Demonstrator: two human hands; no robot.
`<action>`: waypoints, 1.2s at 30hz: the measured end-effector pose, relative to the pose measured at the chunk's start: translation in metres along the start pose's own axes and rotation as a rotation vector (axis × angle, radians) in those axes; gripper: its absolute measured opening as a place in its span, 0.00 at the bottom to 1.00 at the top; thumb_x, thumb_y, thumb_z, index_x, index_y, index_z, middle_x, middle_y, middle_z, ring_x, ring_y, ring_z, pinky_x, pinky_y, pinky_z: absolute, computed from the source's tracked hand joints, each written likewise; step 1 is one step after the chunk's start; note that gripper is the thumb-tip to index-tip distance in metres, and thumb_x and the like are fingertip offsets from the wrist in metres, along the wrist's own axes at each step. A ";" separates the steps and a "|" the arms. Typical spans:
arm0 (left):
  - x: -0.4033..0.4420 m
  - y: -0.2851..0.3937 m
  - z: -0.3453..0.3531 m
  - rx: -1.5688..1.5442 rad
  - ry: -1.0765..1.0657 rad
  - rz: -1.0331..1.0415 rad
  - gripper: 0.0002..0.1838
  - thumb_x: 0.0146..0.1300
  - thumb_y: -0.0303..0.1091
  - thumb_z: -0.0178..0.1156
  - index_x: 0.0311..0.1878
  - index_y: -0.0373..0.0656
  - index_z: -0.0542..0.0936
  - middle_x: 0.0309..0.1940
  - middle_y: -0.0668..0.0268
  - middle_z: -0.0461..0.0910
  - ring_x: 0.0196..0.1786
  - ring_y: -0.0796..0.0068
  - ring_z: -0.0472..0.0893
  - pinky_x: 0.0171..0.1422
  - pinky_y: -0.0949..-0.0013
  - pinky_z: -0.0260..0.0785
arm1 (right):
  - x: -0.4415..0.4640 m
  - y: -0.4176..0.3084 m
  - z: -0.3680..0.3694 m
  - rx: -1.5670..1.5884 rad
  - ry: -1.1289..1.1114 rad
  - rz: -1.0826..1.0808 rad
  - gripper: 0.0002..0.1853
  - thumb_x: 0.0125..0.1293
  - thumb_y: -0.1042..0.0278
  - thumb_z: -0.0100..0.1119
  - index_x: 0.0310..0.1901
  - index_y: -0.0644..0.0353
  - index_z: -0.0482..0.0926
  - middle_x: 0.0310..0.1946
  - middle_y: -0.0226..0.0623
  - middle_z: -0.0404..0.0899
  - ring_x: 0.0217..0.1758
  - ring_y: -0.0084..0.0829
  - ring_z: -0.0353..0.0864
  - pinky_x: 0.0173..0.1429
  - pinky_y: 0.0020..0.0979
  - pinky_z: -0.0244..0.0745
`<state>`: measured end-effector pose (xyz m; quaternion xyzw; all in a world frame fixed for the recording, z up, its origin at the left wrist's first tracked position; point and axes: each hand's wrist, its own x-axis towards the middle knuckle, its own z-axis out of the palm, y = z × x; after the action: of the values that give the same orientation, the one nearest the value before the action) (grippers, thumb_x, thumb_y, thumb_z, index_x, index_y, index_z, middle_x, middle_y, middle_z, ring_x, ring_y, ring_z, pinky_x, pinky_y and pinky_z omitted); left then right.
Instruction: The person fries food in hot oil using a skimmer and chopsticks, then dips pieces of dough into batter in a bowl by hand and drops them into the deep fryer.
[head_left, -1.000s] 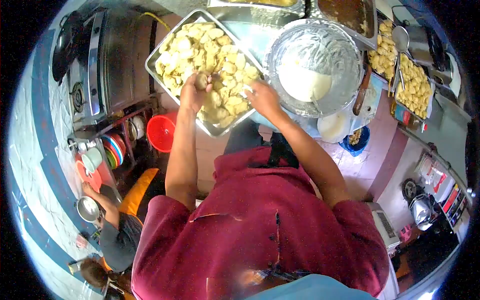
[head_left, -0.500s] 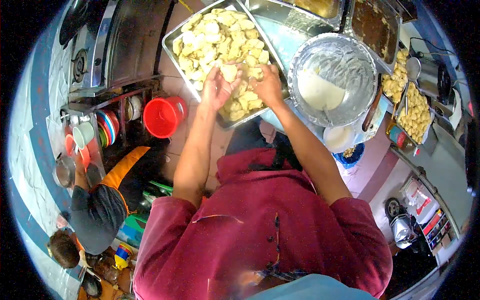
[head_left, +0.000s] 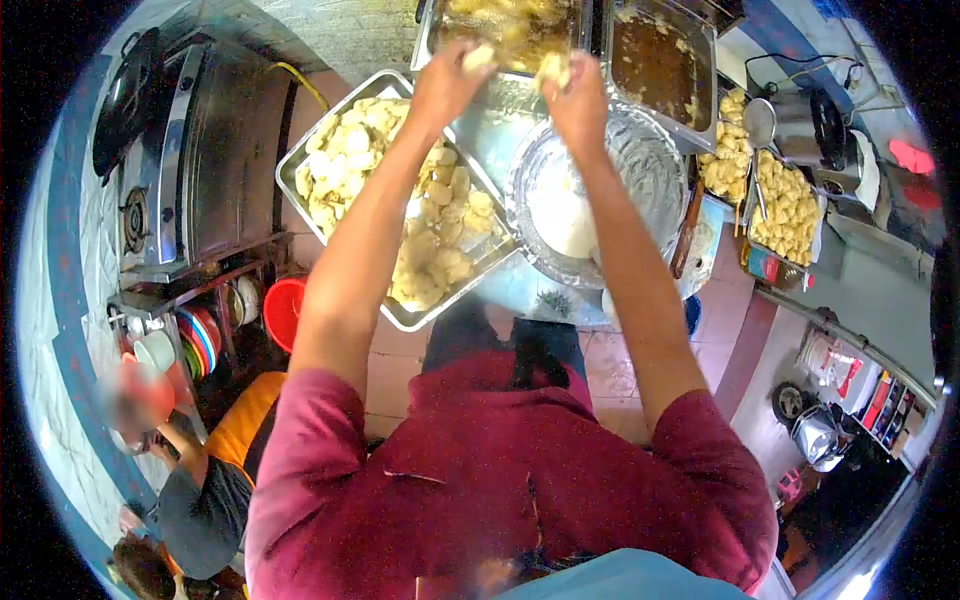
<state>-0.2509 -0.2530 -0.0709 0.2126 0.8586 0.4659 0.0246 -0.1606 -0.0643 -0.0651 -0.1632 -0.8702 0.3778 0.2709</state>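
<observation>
My left hand is closed on a pale yellow dough piece, at the near edge of a metal fryer with bubbling oil and pieces in it. Beside it, my right hand pinches another pale piece near the same edge. Under my left forearm lies a metal tray heaped with similar flat, pale yellow pieces. Below my right hand stands a large round basin with thick white batter, partly covered by my right forearm.
A second pan of dark oil adjoins the fryer. Trays of golden fried pieces and a skimmer lie to the right. Left are a red bucket, a stove and a co-worker in dark clothing.
Both hands have moved up from the pale pieces in the tray to the fryer's near edge, each with a piece. My view has shifted, and more of the fryer shows.
</observation>
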 end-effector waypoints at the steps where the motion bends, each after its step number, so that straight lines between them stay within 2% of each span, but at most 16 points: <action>1: 0.022 0.013 0.003 0.182 0.000 0.038 0.29 0.60 0.46 0.66 0.61 0.41 0.75 0.48 0.52 0.82 0.52 0.55 0.81 0.56 0.59 0.72 | 0.021 0.003 -0.003 -0.191 0.023 -0.148 0.27 0.56 0.67 0.69 0.56 0.61 0.71 0.47 0.47 0.78 0.50 0.45 0.80 0.55 0.39 0.75; 3: 0.040 0.022 0.010 0.419 -0.054 0.143 0.26 0.60 0.46 0.65 0.58 0.42 0.78 0.48 0.52 0.82 0.52 0.52 0.81 0.54 0.60 0.73 | 0.052 0.009 0.005 -0.358 -0.043 -0.223 0.20 0.59 0.65 0.65 0.54 0.51 0.76 0.44 0.48 0.79 0.48 0.51 0.79 0.52 0.43 0.75; 4: 0.032 0.026 0.010 0.405 -0.069 0.122 0.23 0.60 0.45 0.65 0.53 0.40 0.79 0.45 0.50 0.82 0.49 0.51 0.81 0.52 0.57 0.73 | 0.058 0.015 0.004 -0.394 -0.048 -0.383 0.18 0.59 0.73 0.62 0.52 0.65 0.78 0.48 0.57 0.80 0.50 0.53 0.80 0.52 0.47 0.75; 5: 0.029 0.033 0.006 0.394 -0.082 0.108 0.20 0.60 0.44 0.64 0.49 0.38 0.79 0.41 0.48 0.81 0.46 0.49 0.81 0.49 0.55 0.72 | 0.065 0.007 0.008 -0.476 -0.282 -0.101 0.18 0.58 0.74 0.62 0.50 0.65 0.79 0.47 0.57 0.80 0.50 0.52 0.80 0.51 0.47 0.75; 8: 0.034 0.048 -0.002 0.357 -0.097 0.106 0.16 0.59 0.40 0.61 0.35 0.32 0.81 0.30 0.41 0.80 0.37 0.44 0.81 0.41 0.49 0.72 | 0.049 0.009 0.016 -0.384 -0.254 -0.233 0.17 0.60 0.70 0.62 0.51 0.61 0.79 0.43 0.53 0.81 0.46 0.51 0.81 0.49 0.45 0.76; 11: -0.024 0.046 -0.023 0.021 0.197 0.123 0.15 0.60 0.39 0.61 0.35 0.33 0.81 0.29 0.44 0.80 0.36 0.46 0.82 0.41 0.50 0.71 | -0.026 -0.018 0.009 -0.153 -0.352 -0.181 0.11 0.62 0.65 0.60 0.46 0.53 0.81 0.36 0.46 0.83 0.40 0.48 0.83 0.44 0.42 0.78; 13: -0.083 -0.005 -0.051 0.186 -0.011 -0.058 0.24 0.63 0.47 0.65 0.53 0.36 0.80 0.41 0.53 0.84 0.43 0.69 0.83 0.47 0.67 0.74 | -0.102 -0.037 0.008 0.008 -0.583 -0.078 0.08 0.63 0.65 0.58 0.42 0.52 0.83 0.36 0.44 0.83 0.36 0.48 0.83 0.40 0.40 0.77; 16: -0.186 -0.045 -0.088 0.099 0.046 -0.445 0.21 0.63 0.44 0.64 0.50 0.36 0.81 0.41 0.52 0.84 0.43 0.65 0.83 0.48 0.65 0.73 | -0.196 -0.029 0.029 0.041 -0.882 0.114 0.09 0.58 0.63 0.63 0.37 0.57 0.81 0.32 0.47 0.82 0.40 0.52 0.82 0.46 0.48 0.76; 19: -0.280 -0.074 -0.102 0.128 0.135 -0.716 0.17 0.63 0.39 0.64 0.49 0.37 0.81 0.37 0.54 0.84 0.40 0.64 0.82 0.46 0.64 0.73 | -0.244 -0.038 0.048 0.071 -0.879 0.069 0.19 0.57 0.67 0.63 0.51 0.58 0.79 0.48 0.47 0.81 0.52 0.48 0.79 0.54 0.43 0.74; 20: -0.309 -0.089 -0.096 0.089 0.176 -0.702 0.17 0.62 0.37 0.64 0.50 0.37 0.81 0.35 0.56 0.83 0.38 0.65 0.82 0.45 0.64 0.73 | -0.247 -0.049 0.051 0.102 -0.904 0.022 0.25 0.58 0.72 0.59 0.60 0.59 0.73 0.58 0.46 0.75 0.61 0.48 0.73 0.62 0.40 0.70; 23: -0.333 -0.069 -0.091 0.055 0.203 -0.783 0.22 0.62 0.32 0.66 0.58 0.38 0.76 0.41 0.60 0.81 0.44 0.71 0.79 0.50 0.67 0.72 | -0.260 -0.054 0.082 0.062 -0.948 -0.257 0.29 0.58 0.75 0.56 0.65 0.57 0.70 0.63 0.44 0.71 0.65 0.47 0.69 0.65 0.39 0.69; 27: -0.325 -0.067 -0.078 0.179 0.248 -0.664 0.28 0.58 0.35 0.68 0.61 0.39 0.74 0.51 0.49 0.77 0.47 0.57 0.81 0.54 0.59 0.73 | -0.255 -0.063 0.084 0.015 -1.029 -0.364 0.19 0.59 0.77 0.56 0.54 0.59 0.71 0.55 0.39 0.72 0.58 0.48 0.74 0.59 0.46 0.72; 28: -0.319 -0.067 -0.075 0.162 0.247 -0.631 0.28 0.58 0.36 0.68 0.62 0.39 0.74 0.52 0.48 0.77 0.48 0.55 0.80 0.55 0.58 0.73 | -0.258 -0.063 0.085 0.001 -1.031 -0.308 0.16 0.57 0.76 0.59 0.47 0.59 0.71 0.51 0.41 0.71 0.55 0.48 0.75 0.54 0.47 0.74; 30: -0.310 -0.066 -0.071 0.274 0.169 -0.511 0.30 0.58 0.40 0.68 0.62 0.37 0.73 0.51 0.45 0.77 0.51 0.51 0.80 0.55 0.57 0.72 | -0.265 -0.061 0.081 0.022 -0.978 -0.145 0.18 0.57 0.74 0.61 0.51 0.54 0.73 0.49 0.40 0.74 0.53 0.44 0.77 0.52 0.43 0.74; 34: -0.296 -0.066 -0.066 0.250 0.167 -0.630 0.26 0.57 0.36 0.65 0.60 0.40 0.75 0.46 0.46 0.80 0.47 0.51 0.81 0.54 0.57 0.72 | -0.265 -0.050 0.078 0.276 -0.817 0.159 0.19 0.62 0.68 0.65 0.55 0.55 0.75 0.47 0.38 0.80 0.44 0.36 0.81 0.47 0.36 0.76; 36: -0.299 -0.069 -0.068 0.148 0.190 -0.687 0.24 0.58 0.34 0.64 0.58 0.42 0.76 0.44 0.48 0.82 0.46 0.54 0.82 0.53 0.58 0.72 | -0.254 -0.049 0.073 0.614 -0.858 0.705 0.18 0.65 0.65 0.63 0.56 0.58 0.76 0.47 0.37 0.81 0.43 0.33 0.82 0.46 0.33 0.76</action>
<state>-0.0196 -0.4551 -0.1355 -0.1314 0.9098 0.3845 0.0846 -0.0052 -0.2622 -0.1589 -0.1889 -0.6475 0.7084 -0.2081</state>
